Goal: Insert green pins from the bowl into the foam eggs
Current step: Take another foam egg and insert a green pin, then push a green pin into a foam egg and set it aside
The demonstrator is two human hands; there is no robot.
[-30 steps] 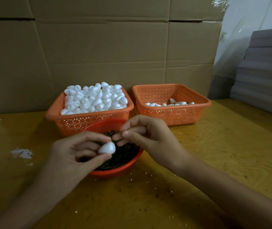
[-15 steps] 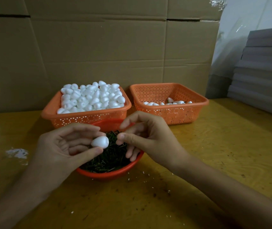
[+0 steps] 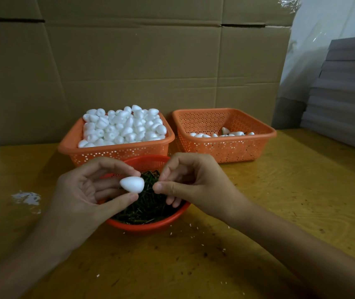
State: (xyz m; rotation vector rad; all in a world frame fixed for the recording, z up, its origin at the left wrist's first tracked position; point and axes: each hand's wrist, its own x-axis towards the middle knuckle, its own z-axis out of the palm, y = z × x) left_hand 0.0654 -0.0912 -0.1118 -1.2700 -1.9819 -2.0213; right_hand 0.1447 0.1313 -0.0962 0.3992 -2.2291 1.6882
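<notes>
Here, at a crumb-flecked yellow table [image 3: 280, 201] before cardboard boxes [image 3: 139, 61], the left hand [image 3: 81, 195] pinches a foam egg [image 3: 132, 184]; the right hand [image 3: 198, 184] pinches thumb to forefinger, contents unclear.

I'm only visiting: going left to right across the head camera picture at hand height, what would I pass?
White foam scraps → left hand → foam egg → right hand.
</notes>
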